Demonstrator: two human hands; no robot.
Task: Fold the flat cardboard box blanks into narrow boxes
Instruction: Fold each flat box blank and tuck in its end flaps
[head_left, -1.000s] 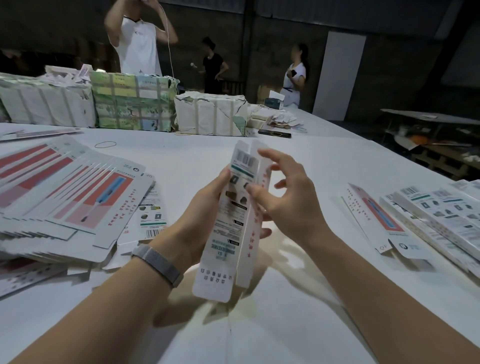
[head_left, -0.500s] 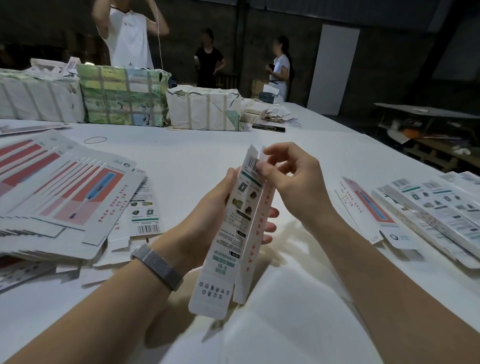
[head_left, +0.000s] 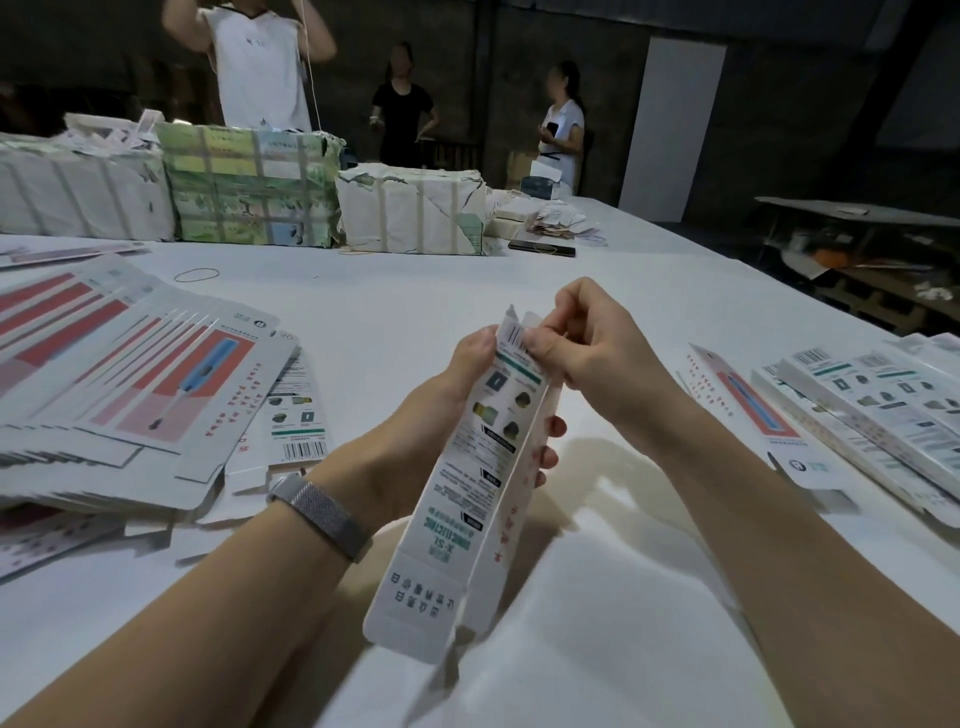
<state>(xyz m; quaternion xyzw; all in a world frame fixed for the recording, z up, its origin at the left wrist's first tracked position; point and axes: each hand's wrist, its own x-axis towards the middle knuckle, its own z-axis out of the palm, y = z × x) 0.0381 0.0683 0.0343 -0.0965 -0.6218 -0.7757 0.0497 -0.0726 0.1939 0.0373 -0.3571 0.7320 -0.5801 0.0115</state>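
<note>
Item, nearest: the half-formed narrow white printed cardboard box, held upright between your hands above the white table, its long axis running from the open lower end near you up and away to the top flaps. Your left hand wrapped its middle from behind, fingers curled round it. Your right hand, nearer those flaps, pinched them. Beyond, left: fanned flat red-and-white cardboard blanks

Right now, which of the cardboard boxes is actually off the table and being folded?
The box gripped in both hands, left hand at its middle, right hand pinching its top flap. The pile of flat blanks on the left and finished boxes on the right lie on the table.
</note>
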